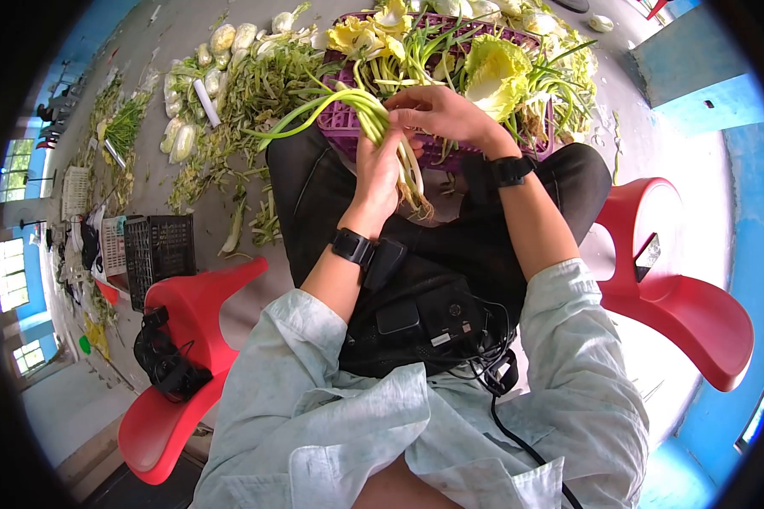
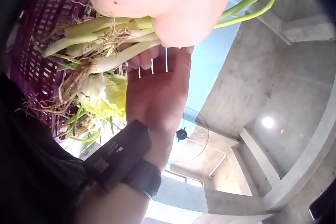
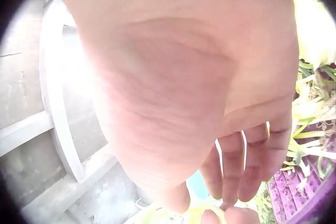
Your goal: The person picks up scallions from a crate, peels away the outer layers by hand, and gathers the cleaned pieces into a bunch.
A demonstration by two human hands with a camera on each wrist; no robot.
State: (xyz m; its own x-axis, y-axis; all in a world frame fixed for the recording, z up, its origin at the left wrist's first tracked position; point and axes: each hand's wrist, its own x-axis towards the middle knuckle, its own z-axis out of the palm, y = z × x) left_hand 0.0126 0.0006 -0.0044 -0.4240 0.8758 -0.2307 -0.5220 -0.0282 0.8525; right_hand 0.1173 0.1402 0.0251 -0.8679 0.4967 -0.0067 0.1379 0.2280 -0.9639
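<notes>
In the head view my left hand [image 1: 377,176] grips a small bunch of green onions [image 1: 367,112] above my lap. Their green leaves point up and left, and the white stalks with stringy roots hang toward me. Close up in the left wrist view, the pale stalks [image 2: 113,62] and tangled brown roots stick out from under that hand. My right hand [image 1: 450,117] reaches over from the right, its fingertips right at the bunch near the left thumb. Its fingers [image 3: 254,155] look loosely extended in the right wrist view, with the thumb apart from them.
A purple crate [image 1: 341,123] before my knees bears green onions, yellow cabbage leaves [image 1: 494,78] and trimmings. Cut leaves [image 1: 284,89] and whole cabbages [image 1: 183,142] cover the floor to the left. Red stools [image 1: 197,318] flank me; a black crate [image 1: 160,254] stands at left.
</notes>
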